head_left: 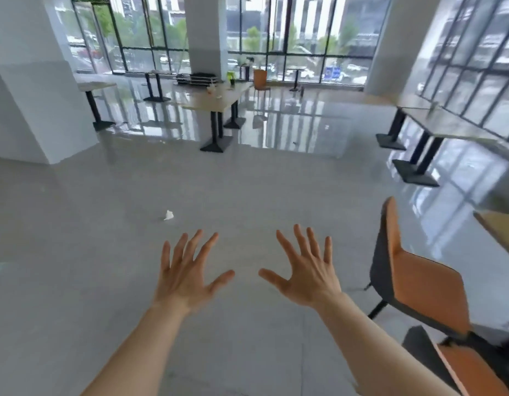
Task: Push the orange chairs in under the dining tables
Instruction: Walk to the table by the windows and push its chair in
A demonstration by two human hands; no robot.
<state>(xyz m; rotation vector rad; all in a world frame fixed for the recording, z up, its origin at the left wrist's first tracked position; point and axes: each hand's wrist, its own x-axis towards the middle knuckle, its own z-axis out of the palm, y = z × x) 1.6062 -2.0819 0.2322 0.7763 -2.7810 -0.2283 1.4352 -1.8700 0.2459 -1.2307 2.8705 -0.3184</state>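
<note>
Two bare hands reach forward in the lower middle of the frame, palms down over the grey floor (76,224). On the left hand (184,278) the grip is apart, fingers spread wide and clamped on nothing; the right hand (307,278) matches it, fingers fanned and empty. Both forearms run up from the bottom edge, and the thumbs point toward each other with a gap between them.

At the lower right, an orange chair (413,275) with a dark shell back stands just beside the right hand, not touched by it, its seat facing the right edge, where a corner of a wooden table (501,227) shows. A second orange chair seat (473,370) sits in the bottom right corner, nearer the camera.

Left of centre, a small white scrap (168,215) lies on the floor ahead of the left hand.

Further off, in the upper middle, a long table (216,102) on black pedestal legs carries a few small items too blurred to name. Beside its far end stands another orange chair (260,80), before the tall windows (299,38). More tables line the right wall (447,124).
</note>
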